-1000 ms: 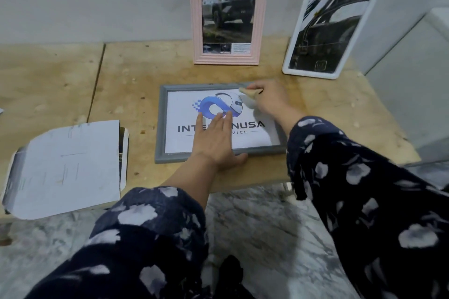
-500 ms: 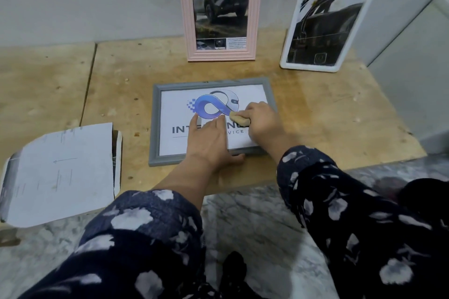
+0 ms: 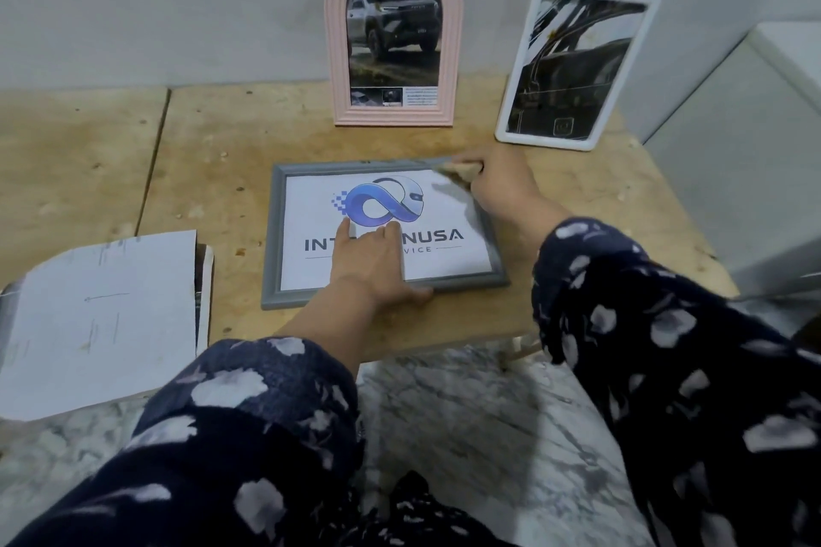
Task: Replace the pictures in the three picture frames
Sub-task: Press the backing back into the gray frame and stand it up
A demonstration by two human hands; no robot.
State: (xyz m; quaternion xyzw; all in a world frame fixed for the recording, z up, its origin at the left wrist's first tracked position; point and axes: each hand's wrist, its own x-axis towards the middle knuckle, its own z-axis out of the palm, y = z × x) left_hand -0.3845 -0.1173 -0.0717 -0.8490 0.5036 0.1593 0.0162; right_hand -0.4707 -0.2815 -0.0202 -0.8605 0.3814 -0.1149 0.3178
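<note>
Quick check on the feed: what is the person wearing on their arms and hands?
Both arms wear loose dark navy sleeves printed with pale grey-white petal-like blotches. The left sleeve and the right sleeve are pushed back, leaving the forearms bare. The left hand and the right hand are bare, with no gloves visible.

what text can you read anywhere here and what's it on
"INT" then "NUSA": print in the grey frame; the left hand covers the middle letters.
"VICE": line below it, its start covered too.
Caption strip in the pink frame: too small to read.
Paper sheet: faint marks, unreadable.
White frame: no readable text.
</note>
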